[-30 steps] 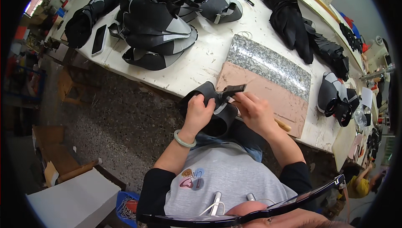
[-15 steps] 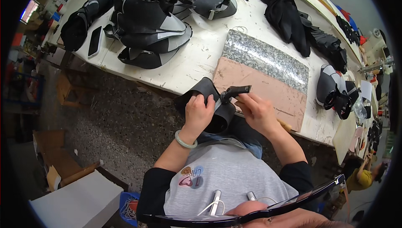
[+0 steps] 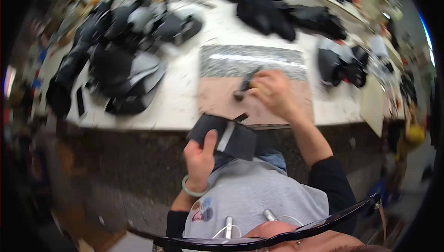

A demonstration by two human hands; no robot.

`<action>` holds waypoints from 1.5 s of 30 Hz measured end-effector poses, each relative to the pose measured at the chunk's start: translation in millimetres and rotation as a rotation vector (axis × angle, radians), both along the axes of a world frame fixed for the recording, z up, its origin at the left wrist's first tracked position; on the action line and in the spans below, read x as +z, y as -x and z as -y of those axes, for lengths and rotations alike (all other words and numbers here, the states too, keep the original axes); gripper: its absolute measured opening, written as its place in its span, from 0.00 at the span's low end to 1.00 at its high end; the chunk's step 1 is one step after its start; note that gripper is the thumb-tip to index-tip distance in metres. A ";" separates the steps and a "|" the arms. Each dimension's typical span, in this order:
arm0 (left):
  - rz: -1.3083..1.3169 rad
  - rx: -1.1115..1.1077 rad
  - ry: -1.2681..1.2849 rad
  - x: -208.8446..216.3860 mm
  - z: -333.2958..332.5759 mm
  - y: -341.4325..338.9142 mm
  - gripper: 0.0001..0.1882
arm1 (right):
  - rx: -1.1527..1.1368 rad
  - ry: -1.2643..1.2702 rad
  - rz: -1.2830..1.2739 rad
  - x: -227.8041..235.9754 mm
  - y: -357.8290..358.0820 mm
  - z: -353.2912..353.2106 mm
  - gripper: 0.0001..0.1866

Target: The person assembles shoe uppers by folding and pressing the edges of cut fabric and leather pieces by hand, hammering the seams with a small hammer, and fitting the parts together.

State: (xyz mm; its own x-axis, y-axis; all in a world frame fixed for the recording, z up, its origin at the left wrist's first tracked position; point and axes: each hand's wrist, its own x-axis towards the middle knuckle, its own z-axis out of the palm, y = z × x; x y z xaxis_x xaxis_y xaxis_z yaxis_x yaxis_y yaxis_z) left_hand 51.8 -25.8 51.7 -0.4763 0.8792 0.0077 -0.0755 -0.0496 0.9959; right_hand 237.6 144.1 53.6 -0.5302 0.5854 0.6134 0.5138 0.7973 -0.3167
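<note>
The two hands are apart, each with its own load. The left hand (image 3: pixel 201 155), a pale green bangle (image 3: pixel 190 188) at its wrist, grips a folded black sheet-material piece (image 3: pixel 240 144) with a light grey strip (image 3: pixel 226 136) across it, thumb laid over the upper face. This piece is above the lap, just off the near edge of the white worktop (image 3: pixel 180 90), with a short black tab sticking out at its far side.

The right hand (image 3: pixel 273 92) is wrapped around a dark-headed hammer (image 3: pixel 244 86) — most of its handle is hidden by the fingers. The hammer is over a flat pinkish-tan board (image 3: pixel 215 101); whether it touches the board, I cannot tell. A grey speckled stone slab (image 3: pixel 222 68) borders that board on the far side.

On the left lies a blurred heap of black and grey cut pieces (image 3: pixel 111 69), with a dark, pale-edged phone (image 3: pixel 81 101) near it. A crumpled black fabric bundle (image 3: pixel 263 13) lies at the far side, and more black and grey shaped pieces (image 3: pixel 329 62) sit to the right — beyond them, a person in a yellow top (image 3: pixel 415 134)
</note>
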 end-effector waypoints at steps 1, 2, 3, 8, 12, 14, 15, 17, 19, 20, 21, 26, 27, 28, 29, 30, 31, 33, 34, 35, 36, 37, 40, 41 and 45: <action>0.012 -0.014 0.028 -8.1 4.3 -0.1 0.14 | 0.164 0.369 -0.053 16.4 6.0 17.9 0.13; 0.033 -0.020 0.092 -11.1 5.7 -2.2 0.13 | 0.324 0.735 -0.125 30.8 9.9 40.0 0.14; 0.201 -0.055 0.054 -2.8 4.3 -10.4 0.12 | 0.298 0.684 0.032 43.5 6.9 55.8 0.14; 0.804 -0.310 0.061 1.2 -14.3 -28.1 0.15 | 0.297 0.575 -0.067 41.2 -26.1 71.2 0.15; 1.252 -0.654 0.269 7.3 -19.1 -34.0 0.23 | 0.360 0.980 -0.083 53.7 -53.5 73.2 0.15; 1.218 -0.743 0.286 5.8 -23.5 -42.6 0.22 | 0.404 1.305 -0.107 58.2 -65.4 73.7 0.17; 1.085 -0.754 0.239 4.6 -27.1 -48.2 0.22 | 0.443 1.368 -0.282 54.1 -69.1 74.6 0.17; 1.037 -0.823 0.161 17.7 -31.7 -58.0 0.21 | 0.409 1.318 -0.362 58.2 -90.1 67.4 0.17; 1.117 -0.882 0.116 15.4 -33.5 -53.3 0.21 | 0.353 1.233 -0.469 79.5 -114.6 46.9 0.18; 1.089 -0.922 0.115 12.6 -33.2 -49.9 0.19 | 0.319 1.186 -0.504 104.8 -129.7 34.9 0.19; 1.064 -0.982 0.118 10.8 -33.5 -48.6 0.18 | 0.285 0.966 -0.550 125.5 -147.7 29.3 0.19; 0.971 -0.928 0.123 -16.2 -33.5 -32.1 0.12 | -0.172 0.452 -0.079 192.6 -196.6 -16.2 0.15; 0.906 -0.845 0.140 -18.6 -30.0 -27.3 0.11 | -0.233 0.384 0.042 189.5 -196.8 -34.2 0.16; 0.902 -0.820 0.127 -19.7 -26.2 -23.9 0.11 | -0.294 0.310 0.161 178.4 -199.0 -50.3 0.17; 0.931 -0.805 0.145 -20.2 -23.4 -21.7 0.11 | -0.339 0.215 0.242 156.1 -210.1 -61.7 0.19; 0.953 -0.761 0.151 -22.0 -20.5 -17.8 0.11 | -0.354 0.115 0.315 128.2 -223.0 -82.6 0.20; 0.939 -0.752 0.172 -24.8 -19.7 -12.9 0.11 | -0.398 0.251 0.360 104.0 -238.2 -99.8 0.22; 0.946 -0.743 0.195 -28.7 -22.2 -2.9 0.11 | -0.466 0.521 0.387 69.9 -262.7 -111.7 0.25; 0.910 -0.716 0.215 -33.4 -21.6 5.7 0.11 | -0.584 0.411 0.495 63.3 -262.7 -101.5 0.30; 0.846 -0.656 0.197 -36.6 -18.8 16.6 0.12 | -0.653 0.095 0.547 60.8 -242.0 -84.4 0.34; 0.788 -0.629 0.191 -35.9 -17.7 26.7 0.13 | -0.734 -0.090 0.532 62.5 -223.8 -64.5 0.34; 0.735 -0.550 0.148 -30.9 -14.3 37.3 0.12 | -0.565 -0.109 0.408 58.8 -200.1 -53.1 0.35; 0.476 -0.313 0.091 -18.4 -24.6 68.8 0.11 | -0.203 0.352 0.237 20.0 -123.9 -13.5 0.32; 0.356 -0.257 0.006 -7.0 -19.7 77.6 0.12 | -0.128 0.330 0.262 16.9 -96.4 12.9 0.30; -0.020 0.067 -0.182 20.5 -50.0 131.3 0.13 | -0.040 0.371 0.261 -10.3 -36.7 28.9 0.22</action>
State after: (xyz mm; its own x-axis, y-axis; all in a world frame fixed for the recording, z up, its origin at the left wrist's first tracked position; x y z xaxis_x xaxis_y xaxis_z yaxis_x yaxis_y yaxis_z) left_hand -79.5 24.2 72.1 -0.5319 0.8288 0.1739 -0.0461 -0.2333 0.9713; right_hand 274.4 115.2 43.3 -0.6121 0.7632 0.2070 0.6424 0.6325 -0.4326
